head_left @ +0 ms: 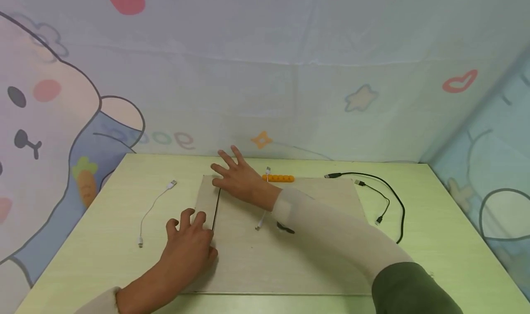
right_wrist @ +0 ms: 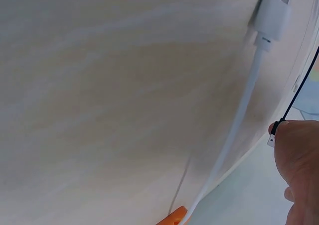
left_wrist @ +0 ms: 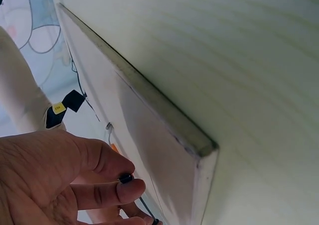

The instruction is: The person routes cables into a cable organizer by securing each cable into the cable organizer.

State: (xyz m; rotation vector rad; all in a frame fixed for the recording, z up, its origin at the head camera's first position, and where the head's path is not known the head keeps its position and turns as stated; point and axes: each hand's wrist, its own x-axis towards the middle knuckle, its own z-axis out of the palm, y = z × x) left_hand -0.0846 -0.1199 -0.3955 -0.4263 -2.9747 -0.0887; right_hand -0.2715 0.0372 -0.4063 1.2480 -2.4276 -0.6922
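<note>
A thin black cable [head_left: 216,208] is stretched straight between both hands, above the left part of a pale board [head_left: 265,275]. My left hand [head_left: 188,247] pinches its near end; in the left wrist view a small black plug [left_wrist: 126,177] sits between thumb and finger. Farther back, my right hand [head_left: 244,180] pinches the other end, a USB plug [right_wrist: 272,139] with a bare metal tip. The remaining right fingers are spread. Just right of this hand lies an orange cable holder [head_left: 283,178], with a white cable [head_left: 268,172] across its left end, partly hidden by the right arm.
Another white cable [head_left: 153,208] lies on the table [head_left: 95,259] at left. To the right are a thick black cable [head_left: 395,196] and a shorter black cable [head_left: 378,192]. A dark piece [head_left: 285,229] shows beside the right sleeve. A printed cloth [head_left: 248,75] hangs behind.
</note>
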